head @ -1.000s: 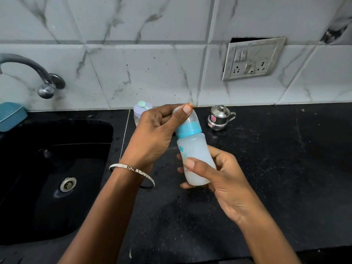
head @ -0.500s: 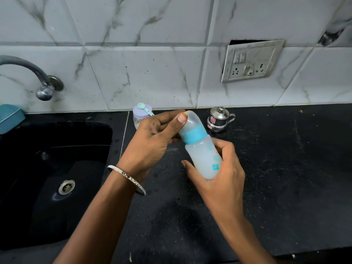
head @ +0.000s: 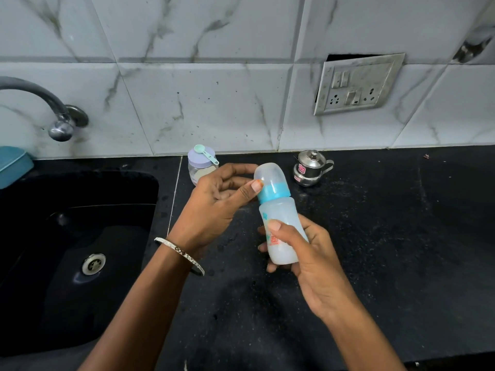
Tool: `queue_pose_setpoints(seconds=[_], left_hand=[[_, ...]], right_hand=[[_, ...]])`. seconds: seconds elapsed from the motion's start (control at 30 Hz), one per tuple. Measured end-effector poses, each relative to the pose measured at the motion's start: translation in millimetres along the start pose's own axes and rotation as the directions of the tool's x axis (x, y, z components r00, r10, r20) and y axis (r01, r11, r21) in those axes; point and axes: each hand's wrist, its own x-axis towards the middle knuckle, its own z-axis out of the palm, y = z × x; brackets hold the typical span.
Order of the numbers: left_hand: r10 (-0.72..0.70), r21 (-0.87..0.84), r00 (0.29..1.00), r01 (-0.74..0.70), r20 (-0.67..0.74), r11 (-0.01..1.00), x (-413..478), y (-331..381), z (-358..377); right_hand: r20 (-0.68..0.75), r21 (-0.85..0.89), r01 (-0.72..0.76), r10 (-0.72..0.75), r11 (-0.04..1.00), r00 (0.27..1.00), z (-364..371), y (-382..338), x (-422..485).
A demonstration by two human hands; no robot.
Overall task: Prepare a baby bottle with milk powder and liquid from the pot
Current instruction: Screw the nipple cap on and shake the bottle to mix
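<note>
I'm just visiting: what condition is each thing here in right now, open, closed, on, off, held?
baby bottle, capped, tilted, held above the counter.
right hand, grips the bottle's body.
left hand, pinches the cap.
powder jar, lid on, scoop lying on top.
steel pot, lid on, standing upright.
tap, no water running.
socket plate, crooked, gap above it.

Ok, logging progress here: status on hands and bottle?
Right hand grips bottle body. Left hand pinches its cap, cap on. Pot and powder jar behind, untouched. Nothing in the way.
</note>
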Motion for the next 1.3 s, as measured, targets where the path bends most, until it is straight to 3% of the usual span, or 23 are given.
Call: queue_pose_setpoints(seconds=[0.27,0.5,0.67,0.8,1.03,1.17,1.3], left_hand=[[0.012,-0.027,1.0,-0.012,-0.008,1.0,16.3,-9.1,-6.2],[-0.044,0.081,0.994,0.052,-0.099,0.995,40.6,-41.6,-20.7],[-0.058,0.198,0.967,0.109,-0.247,0.974,59.9,-69.8,-32.2],[-0.055,0.269,0.949,0.144,-0.311,0.952,75.5,-84.5,-38.6],[-0.069,0.347,0.93,0.203,-0.36,0.916,95.7,-100.4,-41.2],[-0.045,0.403,0.932,0.199,-0.36,0.893,102.1,-105.1,-40.9],[-0.046,0.4,0.931,0.2,-0.362,0.895,106.6,-108.7,-39.0]], right_hand=[[0.173,0.287,-0.227,0.183,0.931,0.968,-1.3,-5.5,16.5],[0.127,0.263,-0.182,0.152,0.948,0.98,-10.5,-0.2,52.8],[-0.022,0.033,-0.064,0.064,0.997,0.998,-25.0,14.8,104.4],[-0.137,-0.212,-0.041,0.012,0.976,0.991,-34.8,31.8,156.5],[-0.125,-0.647,0.097,-0.231,0.756,0.965,-28.0,49.4,240.8],[-0.078,-0.746,0.123,-0.27,0.654,0.96,-19.0,58.8,277.0],[-0.06,-0.774,0.137,-0.287,0.618,0.956,-13.1,65.8,300.3]])
